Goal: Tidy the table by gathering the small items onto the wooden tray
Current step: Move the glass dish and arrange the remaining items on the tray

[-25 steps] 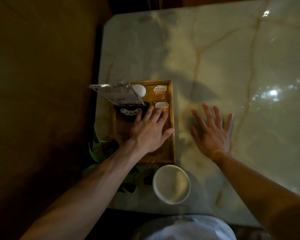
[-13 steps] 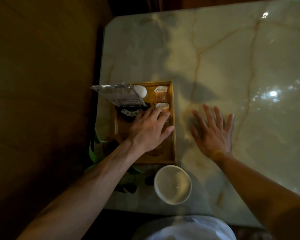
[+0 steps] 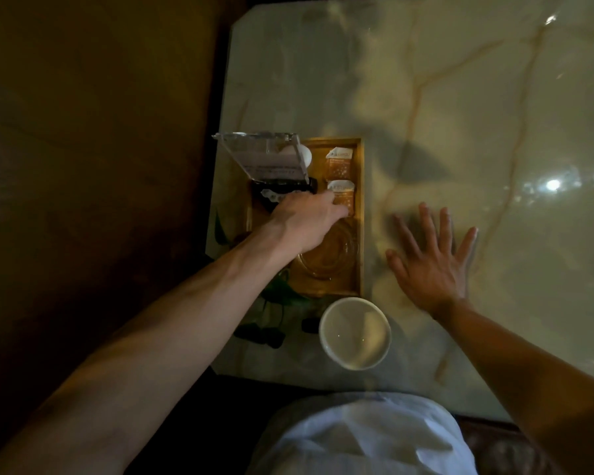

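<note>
Wooden tray [image 3: 358,214], rectangular, amber, sachets [image 3: 340,166] inside

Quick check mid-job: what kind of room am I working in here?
Probably a hotel room or lounge, though that is a guess: a polished marble-look table, a wooden tray holding orange sachets and a clear acrylic sign stand, and a white ceramic cup beside it.

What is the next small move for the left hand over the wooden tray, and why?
Probably draw the left hand back from the wooden tray toward the round white bowl. The bowl stands outside the tray on the marble table, near its front edge, and the hand looks empty.
</note>
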The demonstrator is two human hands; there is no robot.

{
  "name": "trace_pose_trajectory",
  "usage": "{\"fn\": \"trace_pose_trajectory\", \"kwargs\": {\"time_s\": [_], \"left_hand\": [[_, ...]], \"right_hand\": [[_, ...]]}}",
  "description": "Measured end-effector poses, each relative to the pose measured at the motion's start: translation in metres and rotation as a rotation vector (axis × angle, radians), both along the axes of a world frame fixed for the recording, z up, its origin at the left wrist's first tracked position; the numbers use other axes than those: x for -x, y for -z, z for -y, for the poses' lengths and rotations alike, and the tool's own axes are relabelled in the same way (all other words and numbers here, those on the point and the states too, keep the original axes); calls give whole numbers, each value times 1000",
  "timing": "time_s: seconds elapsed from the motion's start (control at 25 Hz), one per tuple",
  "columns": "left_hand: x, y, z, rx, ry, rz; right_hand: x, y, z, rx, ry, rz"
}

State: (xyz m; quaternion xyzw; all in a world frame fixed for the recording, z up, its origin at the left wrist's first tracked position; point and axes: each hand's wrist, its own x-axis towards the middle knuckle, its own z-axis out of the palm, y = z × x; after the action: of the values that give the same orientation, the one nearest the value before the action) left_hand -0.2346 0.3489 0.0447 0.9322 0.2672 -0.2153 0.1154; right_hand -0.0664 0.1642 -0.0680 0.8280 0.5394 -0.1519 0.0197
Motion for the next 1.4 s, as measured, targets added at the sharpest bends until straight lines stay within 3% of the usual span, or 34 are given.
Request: {"fn": "trace_pose_trajectory", "kwargs": {"time_s": [0.4, 1.4], "left_hand": [[-6, 5, 7, -152, 85, -8], [3, 7, 18, -115, -9, -21]], "right_hand": [[7, 3, 5, -9, 24, 9], [6, 2, 2, -6, 25, 22]]}}
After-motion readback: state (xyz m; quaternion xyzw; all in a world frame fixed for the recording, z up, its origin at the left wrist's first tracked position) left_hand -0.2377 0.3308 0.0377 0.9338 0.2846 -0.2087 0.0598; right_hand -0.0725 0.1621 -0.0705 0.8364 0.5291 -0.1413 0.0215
